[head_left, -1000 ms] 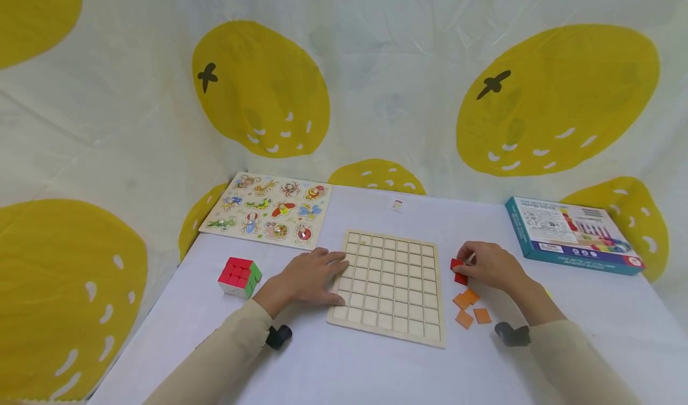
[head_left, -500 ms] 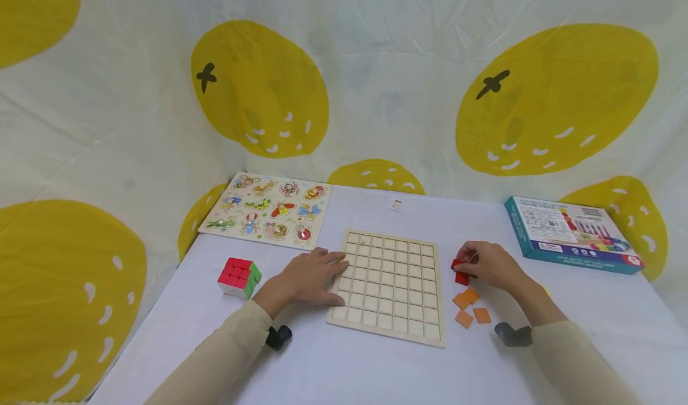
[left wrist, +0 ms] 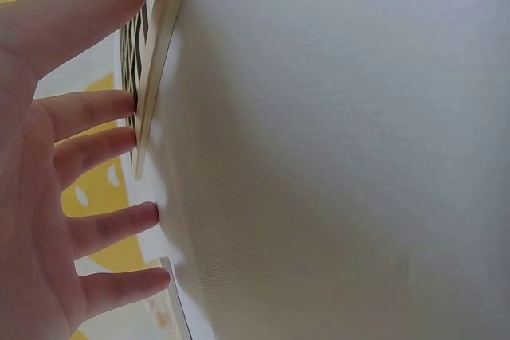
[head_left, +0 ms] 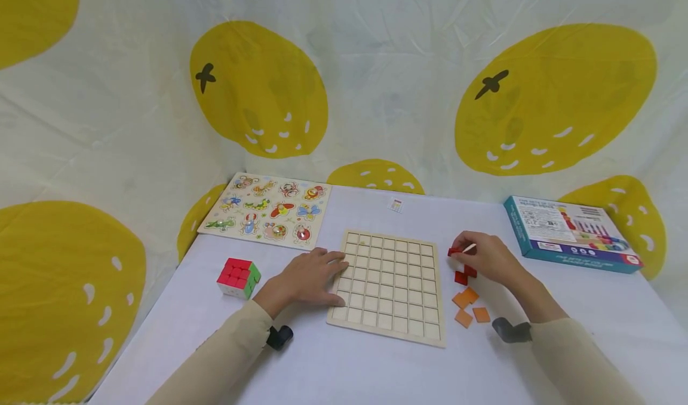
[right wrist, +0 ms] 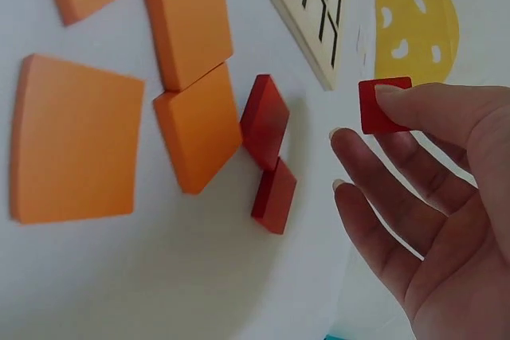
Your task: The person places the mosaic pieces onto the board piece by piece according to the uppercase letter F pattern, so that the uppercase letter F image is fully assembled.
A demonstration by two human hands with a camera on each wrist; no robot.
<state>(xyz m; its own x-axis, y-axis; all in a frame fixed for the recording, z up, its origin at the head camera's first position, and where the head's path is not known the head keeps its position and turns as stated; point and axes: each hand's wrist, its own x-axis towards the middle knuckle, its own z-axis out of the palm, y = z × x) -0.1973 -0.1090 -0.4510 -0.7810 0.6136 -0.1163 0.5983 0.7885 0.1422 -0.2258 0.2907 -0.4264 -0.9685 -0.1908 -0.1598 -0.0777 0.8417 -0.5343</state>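
Observation:
My right hand (head_left: 490, 258) pinches a red square tile (right wrist: 385, 106) between thumb and fingers, lifted off the table to the right of the wooden grid board (head_left: 389, 288). Below that hand lie two more red tiles (right wrist: 265, 123), touching at a corner. Nearer to me are several orange tiles (right wrist: 76, 141), two of them touching. My left hand (head_left: 310, 276) rests at the board's left edge, its fingers spread and fairly straight. In the left wrist view, the thumb (left wrist: 88, 17) and two fingertips touch the board's side. The board's squares hold no coloured tiles.
An insect picture puzzle (head_left: 269, 209) lies at the back left, with a puzzle cube (head_left: 239, 277) in front of it. A small printed card (head_left: 396, 205) lies behind the board. At the back right is a flat teal box (head_left: 572, 235).
My right hand has risen slightly from the red tiles with one of them pinched, moving up and away, which uncovers a second red tile on the table. The left hand stays still.

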